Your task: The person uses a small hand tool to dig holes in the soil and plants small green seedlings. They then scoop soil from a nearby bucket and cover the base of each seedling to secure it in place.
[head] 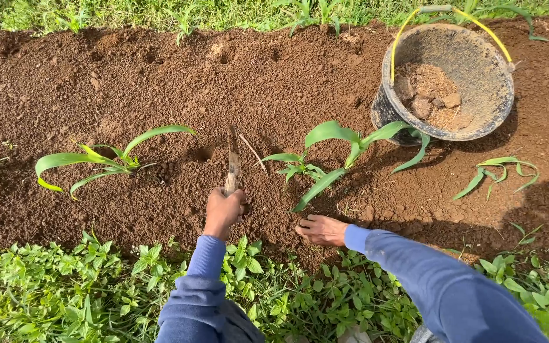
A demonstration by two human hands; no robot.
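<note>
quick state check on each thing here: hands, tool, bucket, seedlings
left hand: shut on digging tool
digging tool: blade tip in the soil
right hand: flat on soil, holds nothing
bucket: tilted, partly filled with crumbly earth
seedlings: rooted, leaves drooping

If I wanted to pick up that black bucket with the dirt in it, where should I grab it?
Probably by the yellow handle. The black bucket sits tilted on the soil, its mouth facing up toward the camera, and the thin handle arches over the far rim. Reach from above and hook your fingers under the top of the arch. The rim looks wide and dirty, so harder to grip.
</note>
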